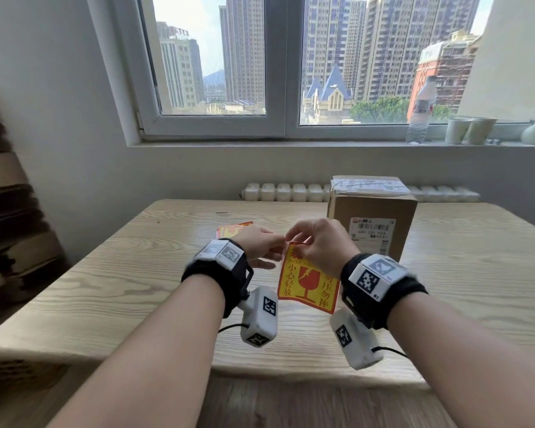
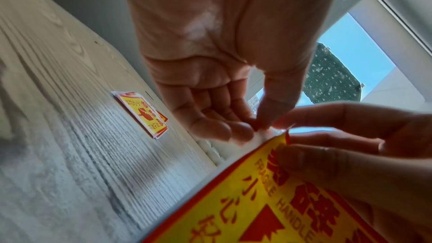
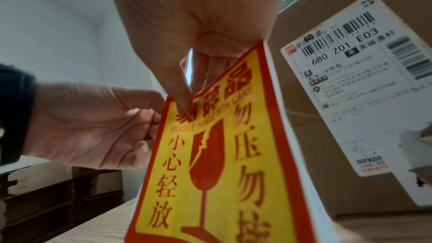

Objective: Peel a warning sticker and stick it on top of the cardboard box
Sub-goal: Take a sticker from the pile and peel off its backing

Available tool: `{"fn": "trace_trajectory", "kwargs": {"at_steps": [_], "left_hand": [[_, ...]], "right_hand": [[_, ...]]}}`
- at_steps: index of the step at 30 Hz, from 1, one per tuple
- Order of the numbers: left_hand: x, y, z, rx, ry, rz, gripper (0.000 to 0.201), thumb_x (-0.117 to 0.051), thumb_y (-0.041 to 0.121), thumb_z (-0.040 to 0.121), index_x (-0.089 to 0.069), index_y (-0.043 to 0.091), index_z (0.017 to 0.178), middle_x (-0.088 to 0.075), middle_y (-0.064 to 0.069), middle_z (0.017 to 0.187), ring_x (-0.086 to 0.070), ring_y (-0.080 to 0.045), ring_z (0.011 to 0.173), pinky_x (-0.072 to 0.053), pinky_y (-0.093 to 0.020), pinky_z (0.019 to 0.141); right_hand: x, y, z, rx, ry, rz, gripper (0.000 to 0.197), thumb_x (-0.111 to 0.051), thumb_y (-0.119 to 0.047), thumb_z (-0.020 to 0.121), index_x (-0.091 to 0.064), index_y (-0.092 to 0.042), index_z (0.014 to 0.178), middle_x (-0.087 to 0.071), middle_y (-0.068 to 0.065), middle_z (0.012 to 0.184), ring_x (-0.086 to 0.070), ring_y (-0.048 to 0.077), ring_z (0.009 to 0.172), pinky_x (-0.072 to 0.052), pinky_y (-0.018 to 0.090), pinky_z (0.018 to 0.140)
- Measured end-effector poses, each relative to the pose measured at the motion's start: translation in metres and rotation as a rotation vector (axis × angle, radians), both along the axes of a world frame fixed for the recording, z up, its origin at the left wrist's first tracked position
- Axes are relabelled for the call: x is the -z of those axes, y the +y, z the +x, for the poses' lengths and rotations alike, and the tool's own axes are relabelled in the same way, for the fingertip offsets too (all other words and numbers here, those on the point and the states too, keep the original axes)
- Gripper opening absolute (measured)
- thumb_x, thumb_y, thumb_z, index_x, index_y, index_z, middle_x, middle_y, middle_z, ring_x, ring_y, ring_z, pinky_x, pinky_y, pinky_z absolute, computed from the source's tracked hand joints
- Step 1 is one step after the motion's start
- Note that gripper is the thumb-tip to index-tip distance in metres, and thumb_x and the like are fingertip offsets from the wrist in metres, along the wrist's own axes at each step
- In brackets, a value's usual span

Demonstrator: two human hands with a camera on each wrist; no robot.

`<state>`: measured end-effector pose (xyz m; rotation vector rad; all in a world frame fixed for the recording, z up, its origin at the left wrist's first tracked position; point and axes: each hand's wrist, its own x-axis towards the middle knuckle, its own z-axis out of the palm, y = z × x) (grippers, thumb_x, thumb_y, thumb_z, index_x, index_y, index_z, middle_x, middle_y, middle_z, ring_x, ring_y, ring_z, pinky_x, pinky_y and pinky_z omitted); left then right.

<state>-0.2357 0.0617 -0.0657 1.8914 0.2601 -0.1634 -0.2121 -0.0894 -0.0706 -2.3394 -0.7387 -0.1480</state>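
A yellow and red warning sticker [image 1: 306,282] hangs upright above the wooden table [image 1: 105,273], held by its top edge. My right hand [image 1: 294,246] pinches it there, the thumb on the printed face [image 3: 222,154]. At the top left corner my left hand [image 1: 279,247] pinches it between thumb and forefinger [image 2: 259,127]; whether a layer has lifted there I cannot tell. The cardboard box [image 1: 372,211] stands upright behind and to the right of my hands, a white shipping label [image 3: 350,80] on its near face and tape across its top. A small stack of stickers [image 1: 232,230] lies flat on the table beyond my left hand.
A white radiator [image 1: 284,192] runs along the wall behind the table. On the window sill stand a water bottle [image 1: 422,109] and two cups [image 1: 470,129]. Flattened brown cardboard [image 1: 7,211] is piled at the far left.
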Motion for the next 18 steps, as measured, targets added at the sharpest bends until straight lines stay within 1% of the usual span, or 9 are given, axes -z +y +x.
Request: {"fn": "trace_trajectory", "kwargs": {"at_steps": [2, 3, 7, 10, 11, 12, 14, 16, 18], "left_hand": [[0.0007, -0.0006, 0.0016, -0.014, 0.005, -0.029, 0.028, -0.052, 0.01, 0.092, -0.053, 0.014, 0.064, -0.056, 0.0, 0.065, -0.053, -0.008, 0.056, -0.049, -0.021, 0.059], [0.0014, -0.0004, 0.0028, -0.016, 0.011, -0.048, 0.026, -0.052, 0.009, 0.092, -0.053, 0.013, 0.066, -0.056, 0.0, 0.066, -0.053, -0.008, 0.057, -0.049, -0.021, 0.059], [0.0025, 0.0003, 0.0049, -0.033, 0.009, -0.144, 0.013, -0.056, 0.001, 0.091, -0.056, 0.012, 0.083, -0.06, -0.003, 0.075, -0.059, -0.012, 0.066, -0.056, -0.022, 0.059], [0.0023, 0.0006, 0.0057, 0.011, -0.002, -0.149, 0.016, -0.057, -0.001, 0.09, -0.062, 0.014, 0.089, -0.064, -0.005, 0.08, -0.062, -0.015, 0.071, -0.058, -0.026, 0.066], [0.0013, 0.0003, 0.0055, 0.028, -0.005, -0.123, 0.017, -0.057, 0.0, 0.09, -0.064, 0.015, 0.088, -0.065, -0.004, 0.08, -0.062, -0.015, 0.07, -0.057, -0.025, 0.064], [0.0001, -0.0003, 0.0047, 0.04, -0.011, -0.094, 0.017, -0.057, 0.001, 0.09, -0.066, 0.015, 0.087, -0.065, -0.004, 0.078, -0.06, -0.014, 0.067, -0.054, -0.022, 0.059], [-0.0021, -0.0013, 0.004, 0.047, -0.028, -0.039, 0.019, -0.057, 0.001, 0.089, -0.069, 0.015, 0.085, -0.064, -0.002, 0.073, -0.056, -0.012, 0.06, -0.046, -0.02, 0.051], [-0.0023, -0.0009, 0.0039, 0.045, -0.036, -0.004, 0.024, -0.054, -0.002, 0.088, -0.07, 0.016, 0.084, -0.064, -0.001, 0.071, -0.052, -0.011, 0.057, -0.042, -0.02, 0.05], [-0.0017, 0.0002, 0.0035, 0.059, -0.032, 0.04, 0.026, -0.055, -0.002, 0.087, -0.071, 0.018, 0.085, -0.065, 0.0, 0.074, -0.05, -0.009, 0.058, -0.04, -0.021, 0.054]], "right_hand": [[0.0023, -0.0016, 0.0018, 0.009, -0.034, 0.003, 0.011, -0.068, -0.019, 0.084, -0.073, -0.025, 0.092, -0.073, -0.003, 0.09, -0.071, 0.015, 0.079, -0.062, 0.032, 0.064], [0.0029, -0.0027, 0.0029, 0.019, -0.046, 0.009, 0.009, -0.068, -0.02, 0.084, -0.073, -0.025, 0.089, -0.074, -0.002, 0.09, -0.071, 0.015, 0.079, -0.062, 0.031, 0.063], [0.0024, -0.0055, 0.0046, 0.04, -0.063, -0.006, 0.012, -0.065, -0.014, 0.083, -0.073, -0.023, 0.083, -0.073, -0.003, 0.086, -0.069, 0.014, 0.08, -0.06, 0.031, 0.069], [0.0025, -0.005, 0.0047, 0.049, -0.083, -0.032, 0.015, -0.066, -0.014, 0.082, -0.07, -0.027, 0.077, -0.07, -0.004, 0.086, -0.067, 0.014, 0.083, -0.058, 0.027, 0.068], [0.0022, -0.0047, 0.005, 0.055, -0.089, -0.033, 0.016, -0.067, -0.014, 0.081, -0.067, -0.029, 0.074, -0.068, -0.005, 0.087, -0.065, 0.014, 0.084, -0.056, 0.026, 0.068], [0.0017, -0.0045, 0.005, 0.061, -0.09, -0.031, 0.017, -0.069, -0.016, 0.08, -0.064, -0.03, 0.072, -0.064, -0.006, 0.088, -0.063, 0.014, 0.086, -0.053, 0.026, 0.069], [0.0002, -0.0042, 0.0049, 0.066, -0.075, -0.027, 0.015, -0.072, -0.02, 0.078, -0.062, -0.028, 0.071, -0.057, -0.006, 0.091, -0.057, 0.014, 0.088, -0.048, 0.025, 0.07], [-0.0006, -0.0044, 0.0048, 0.064, -0.057, -0.042, 0.014, -0.073, -0.021, 0.078, -0.062, -0.027, 0.072, -0.056, -0.005, 0.094, -0.056, 0.013, 0.091, -0.046, 0.022, 0.069], [-0.0005, -0.0048, 0.0048, 0.063, -0.04, -0.058, 0.014, -0.073, -0.02, 0.078, -0.062, -0.026, 0.073, -0.056, -0.005, 0.096, -0.057, 0.014, 0.094, -0.049, 0.023, 0.072]]}}
